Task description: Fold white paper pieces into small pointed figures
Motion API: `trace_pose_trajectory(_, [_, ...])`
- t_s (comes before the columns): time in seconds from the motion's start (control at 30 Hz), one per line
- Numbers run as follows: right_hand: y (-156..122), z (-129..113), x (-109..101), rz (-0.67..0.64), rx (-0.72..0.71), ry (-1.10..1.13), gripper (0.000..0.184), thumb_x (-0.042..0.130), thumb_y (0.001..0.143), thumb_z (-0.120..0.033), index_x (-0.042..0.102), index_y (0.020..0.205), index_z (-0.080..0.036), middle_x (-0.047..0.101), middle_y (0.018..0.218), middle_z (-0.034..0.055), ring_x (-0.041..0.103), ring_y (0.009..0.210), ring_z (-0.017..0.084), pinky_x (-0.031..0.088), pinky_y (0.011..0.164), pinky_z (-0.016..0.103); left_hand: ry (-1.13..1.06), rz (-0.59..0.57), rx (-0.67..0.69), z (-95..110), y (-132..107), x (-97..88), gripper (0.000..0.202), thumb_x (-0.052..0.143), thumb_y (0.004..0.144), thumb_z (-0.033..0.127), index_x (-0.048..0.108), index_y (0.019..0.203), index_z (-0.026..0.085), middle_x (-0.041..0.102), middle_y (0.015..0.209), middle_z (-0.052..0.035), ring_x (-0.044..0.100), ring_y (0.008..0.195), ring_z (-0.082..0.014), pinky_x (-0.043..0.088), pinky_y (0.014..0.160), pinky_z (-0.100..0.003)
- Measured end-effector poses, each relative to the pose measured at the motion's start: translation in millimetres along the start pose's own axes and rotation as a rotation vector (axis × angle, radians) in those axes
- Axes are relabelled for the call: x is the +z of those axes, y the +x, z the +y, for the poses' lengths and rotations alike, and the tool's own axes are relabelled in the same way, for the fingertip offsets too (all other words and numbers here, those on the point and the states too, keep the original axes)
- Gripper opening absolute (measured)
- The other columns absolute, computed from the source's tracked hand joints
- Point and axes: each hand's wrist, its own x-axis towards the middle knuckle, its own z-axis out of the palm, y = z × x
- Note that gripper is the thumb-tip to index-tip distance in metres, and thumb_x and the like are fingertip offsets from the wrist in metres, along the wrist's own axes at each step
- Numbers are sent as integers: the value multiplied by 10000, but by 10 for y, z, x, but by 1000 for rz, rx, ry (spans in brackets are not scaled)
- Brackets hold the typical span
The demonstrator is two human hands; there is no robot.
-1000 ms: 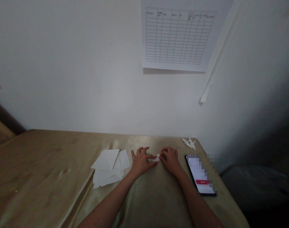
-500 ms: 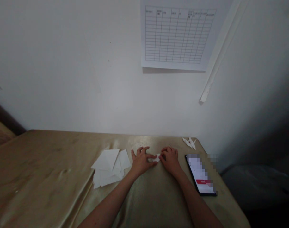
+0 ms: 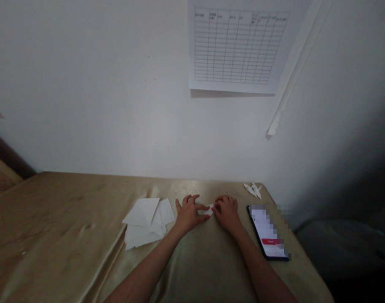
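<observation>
A small folded piece of white paper [image 3: 209, 210] lies on the tan table [image 3: 69, 219] between my two hands. My left hand [image 3: 188, 211] rests flat with its fingers spread, the thumb and forefinger pressing the paper's left end. My right hand [image 3: 226, 211] has its fingers curled down on the paper's right end. Most of the paper is hidden under the fingers.
A loose stack of white paper sheets [image 3: 146, 223] lies left of my left hand. A phone [image 3: 268, 233] with a lit screen lies to the right. Some folded paper shapes [image 3: 252, 190] sit at the table's far right corner. A printed grid sheet [image 3: 236, 46] hangs on the wall.
</observation>
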Motion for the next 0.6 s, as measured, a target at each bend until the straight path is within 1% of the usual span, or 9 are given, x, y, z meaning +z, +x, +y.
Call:
trace_pose_trajectory(0.13, [-8, -4, 10, -3, 0, -24, 123, 608, 912, -290, 720, 917, -240, 646, 1189, 68, 465, 1258, 279, 160, 1150, 587, 6, -1, 3, 4, 1, 6, 352, 762, 739, 573, 738, 1084, 511, 451, 1547, 32, 255, 1484, -382, -31, 1139, -766])
trace_pose_trajectory(0.37, [-6, -6, 25, -4, -12, -27, 138, 582, 926, -288, 710, 908, -237, 644, 1184, 80, 460, 1243, 283, 142, 1148, 614, 29, 7, 9, 26, -24, 2, 335, 757, 757, 565, 738, 1084, 496, 462, 1537, 18, 269, 1476, -383, -1, 1133, -779])
trace_pose_trajectory(0.6, [45, 13, 41, 2, -23, -49, 133, 588, 931, -298, 709, 941, -243, 636, 1199, 80, 436, 1270, 287, 130, 1148, 625, 92, 72, 55, 53, -64, 65, 350, 726, 796, 570, 722, 1115, 426, 469, 1530, -8, 287, 1465, -375, 22, 1140, -773])
